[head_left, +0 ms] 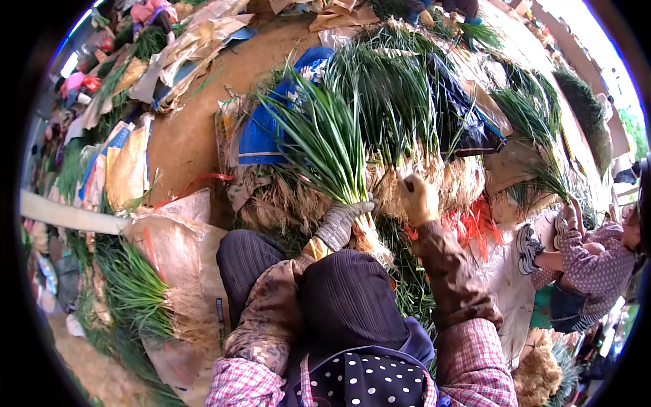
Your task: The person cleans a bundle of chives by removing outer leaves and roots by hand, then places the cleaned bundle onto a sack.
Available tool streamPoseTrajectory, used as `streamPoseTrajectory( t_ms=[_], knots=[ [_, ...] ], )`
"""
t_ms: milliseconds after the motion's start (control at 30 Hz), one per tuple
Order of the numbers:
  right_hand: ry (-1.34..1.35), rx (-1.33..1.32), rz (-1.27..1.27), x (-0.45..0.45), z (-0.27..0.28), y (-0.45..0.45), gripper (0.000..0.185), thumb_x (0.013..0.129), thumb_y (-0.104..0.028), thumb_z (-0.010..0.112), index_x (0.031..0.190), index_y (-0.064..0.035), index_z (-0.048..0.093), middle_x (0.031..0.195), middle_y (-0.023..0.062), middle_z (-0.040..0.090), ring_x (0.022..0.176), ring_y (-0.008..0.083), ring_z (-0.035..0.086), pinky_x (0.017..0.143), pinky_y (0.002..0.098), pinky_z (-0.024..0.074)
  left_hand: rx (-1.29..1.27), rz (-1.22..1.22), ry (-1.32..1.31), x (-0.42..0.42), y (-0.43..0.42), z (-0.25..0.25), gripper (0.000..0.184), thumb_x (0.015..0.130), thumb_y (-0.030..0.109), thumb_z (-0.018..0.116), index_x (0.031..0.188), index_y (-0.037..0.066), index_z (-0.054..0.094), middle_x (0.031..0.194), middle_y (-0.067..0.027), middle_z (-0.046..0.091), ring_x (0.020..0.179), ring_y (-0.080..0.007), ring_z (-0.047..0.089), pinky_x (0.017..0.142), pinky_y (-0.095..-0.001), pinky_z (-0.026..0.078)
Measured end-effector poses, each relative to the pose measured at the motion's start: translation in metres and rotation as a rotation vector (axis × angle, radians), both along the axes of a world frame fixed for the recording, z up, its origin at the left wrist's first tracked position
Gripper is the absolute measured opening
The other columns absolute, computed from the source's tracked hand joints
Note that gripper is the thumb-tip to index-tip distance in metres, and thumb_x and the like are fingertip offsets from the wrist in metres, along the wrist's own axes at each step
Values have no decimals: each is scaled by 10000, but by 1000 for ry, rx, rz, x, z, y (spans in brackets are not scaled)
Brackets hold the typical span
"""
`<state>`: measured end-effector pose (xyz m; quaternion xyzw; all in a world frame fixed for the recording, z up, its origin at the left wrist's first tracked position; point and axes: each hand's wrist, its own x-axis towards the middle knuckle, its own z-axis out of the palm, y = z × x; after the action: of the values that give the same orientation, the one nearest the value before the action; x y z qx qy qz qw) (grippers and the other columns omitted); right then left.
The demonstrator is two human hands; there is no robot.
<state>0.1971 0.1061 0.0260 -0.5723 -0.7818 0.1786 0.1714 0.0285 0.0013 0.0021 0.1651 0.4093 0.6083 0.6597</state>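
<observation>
In a dark grey glove, my left hand (338,224) is wrapped round a bunch of spring onions (332,146) just above its pale roots. The green leaves fan out up and to the left, and the roots hang toward my knees. My right hand (420,200), in a pale glove, has its fingers curled together in front of the big pile of spring onions (383,95). Whether a stalk is between those fingers cannot be made out. The pile's roots (464,180) face me, close to the right hand.
Blue sheeting (261,136) lies at the pile's left, with dark blue sheeting (478,129) at its right. Red ties (475,224) lie by my right forearm. Another bunch (146,292) rests on a sack (183,244) at left. A person (597,271) sits at right, holding onions.
</observation>
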Motion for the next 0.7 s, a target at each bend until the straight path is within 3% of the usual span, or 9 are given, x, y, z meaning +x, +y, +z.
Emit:
streamPoseTrajectory(
  t_ms=[67,133,200,300,400,500,533,600,700],
  knots=[
    [214,100,175,12,-11,-39,110,829,-159,653,777,-79,598,626,56,614,516,180,574,513,319,491,-9,-88,-54,0,0,-4,275,736,75,720,990,-8,652,892,-81,683,741,-179,632,651,-281,503],
    [419,-3,341,16,-16,-75,88,833,-132,643,818,-54,606,652,65,615,550,187,588,549,310,504,-137,-164,-91,0,-5,3,272,729,82,724,977,-6,655,834,-80,679,694,-174,625,631,-275,497],
    [507,-358,384,21,-27,-94,180,875,-139,590,988,0,617,785,121,645,718,171,614,675,282,505,-155,-84,-226,9,-7,7,233,723,81,723,931,-7,664,744,-78,667,621,-170,615,620,-290,494],
    [578,-683,91,17,-23,-75,466,919,-344,525,1142,64,525,921,109,642,809,180,604,761,291,496,-123,-138,-132,5,-5,-6,186,717,57,725,880,-8,663,743,-80,662,614,-186,615,590,-309,496],
    [822,-1054,-182,-5,-15,-41,469,892,-379,579,1127,26,551,938,89,642,763,141,603,660,281,494,-212,-13,-46,12,-3,-7,126,718,24,717,814,-11,644,697,-89,648,549,-204,608,497,-331,494],
    [827,-956,-181,-33,-7,-29,384,876,-303,624,1110,-4,567,900,84,651,680,119,593,572,274,477,-270,22,236,10,-2,-4,127,703,25,715,775,-10,616,654,-83,630,500,-206,589,439,-336,468],
    [907,-804,-199,-39,-22,-26,302,863,-201,645,1071,12,597,826,77,662,609,128,589,537,270,478,-265,-1,229,8,-3,-3,134,703,28,717,782,-8,615,652,-83,629,494,-207,589,423,-335,461],
    [754,-614,-192,-47,-14,-28,236,866,-145,630,1011,41,625,761,84,667,588,137,602,537,273,498,-254,-48,213,5,-3,-3,149,702,34,721,798,-5,614,647,-82,629,483,-208,587,393,-334,449],
    [792,-503,-144,-49,0,-41,226,854,-128,638,977,61,636,752,98,668,611,141,619,557,270,518,-383,-87,324,1,2,-2,156,709,22,710,828,-11,615,658,-86,635,470,-207,591,367,-331,442]
  ],
)
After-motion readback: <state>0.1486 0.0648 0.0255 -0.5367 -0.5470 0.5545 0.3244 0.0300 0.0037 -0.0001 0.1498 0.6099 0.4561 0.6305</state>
